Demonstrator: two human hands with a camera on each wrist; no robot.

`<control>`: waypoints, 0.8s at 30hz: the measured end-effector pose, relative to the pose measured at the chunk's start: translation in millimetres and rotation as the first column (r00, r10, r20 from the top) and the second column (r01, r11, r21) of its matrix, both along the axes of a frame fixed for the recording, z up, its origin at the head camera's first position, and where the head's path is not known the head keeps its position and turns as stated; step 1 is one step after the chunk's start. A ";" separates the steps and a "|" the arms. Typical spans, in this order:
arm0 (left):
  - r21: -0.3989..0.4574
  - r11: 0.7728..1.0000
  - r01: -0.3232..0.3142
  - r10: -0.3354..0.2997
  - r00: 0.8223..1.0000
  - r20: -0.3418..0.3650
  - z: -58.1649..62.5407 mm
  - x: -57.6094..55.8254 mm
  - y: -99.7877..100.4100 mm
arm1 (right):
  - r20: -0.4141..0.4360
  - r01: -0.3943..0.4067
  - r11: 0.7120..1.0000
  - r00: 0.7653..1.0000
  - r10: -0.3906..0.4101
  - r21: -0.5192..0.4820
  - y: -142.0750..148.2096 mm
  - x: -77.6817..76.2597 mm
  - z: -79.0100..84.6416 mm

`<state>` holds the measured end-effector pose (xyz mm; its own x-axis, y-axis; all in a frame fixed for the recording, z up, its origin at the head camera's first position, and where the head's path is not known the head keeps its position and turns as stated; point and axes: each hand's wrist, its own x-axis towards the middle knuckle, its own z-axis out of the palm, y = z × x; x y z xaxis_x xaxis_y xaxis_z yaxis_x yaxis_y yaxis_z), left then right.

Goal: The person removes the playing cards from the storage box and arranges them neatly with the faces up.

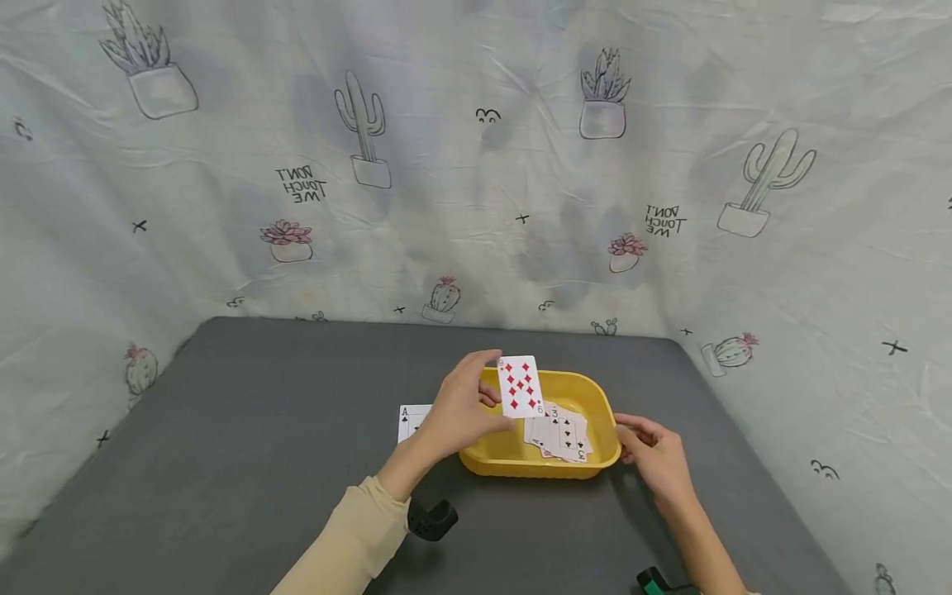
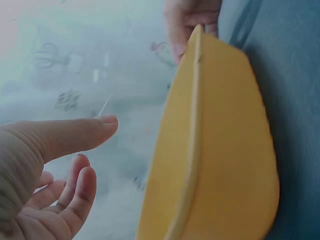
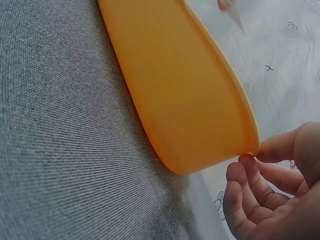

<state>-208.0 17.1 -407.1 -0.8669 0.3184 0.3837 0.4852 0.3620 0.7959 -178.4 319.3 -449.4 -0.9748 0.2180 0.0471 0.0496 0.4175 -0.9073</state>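
Note:
My left hand point(image 1: 455, 413) pinches a nine of diamonds playing card point(image 1: 521, 387) by its edges, thumb below and a finger above, over the left half of a yellow plastic basin point(image 1: 521, 469). In the left wrist view that card shows only as a thin edge by the thumb. Inside the basin lies a loose pile of playing cards point(image 1: 565, 435), a three of clubs on top. My right hand point(image 1: 658, 456) pinches the basin's right rim, as the right wrist view also shows. Left of the basin an ace of clubs point(image 1: 411, 418) lies face up, partly hidden by my left hand.
The basin stands on a dark grey tabletop point(image 1: 245, 463). A pale curtain point(image 1: 446, 165) printed with cacti hangs behind the table and along both sides. Black wrist devices show at my left wrist point(image 1: 433, 521) and right wrist point(image 1: 654, 582).

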 end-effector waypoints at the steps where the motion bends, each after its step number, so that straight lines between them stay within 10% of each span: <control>1: -0.001 1.000 -0.021 0.021 1.000 -0.018 0.4 2.7 -8.1 | -0.001 0.001 1.000 1.000 -0.001 0.001 -0.1 0.4 0.8; 14: -0.138 0.957 -0.254 0.243 0.966 -0.094 -14.3 25.3 -113.8 | 0.005 -0.004 1.000 1.000 0.004 -0.007 0.6 -0.4 4.1; 24: -0.197 0.953 -0.230 0.250 0.965 0.080 -39.3 17.9 -176.1 | 0.024 -0.011 1.000 1.000 0.011 -0.014 4.1 -4.3 7.4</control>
<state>-190.1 -159.0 -446.4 -0.9579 0.1531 0.2429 0.2853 0.6030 0.7450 -182.8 323.4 -441.9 -0.9779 0.2079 0.0210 0.0667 0.4060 -0.9115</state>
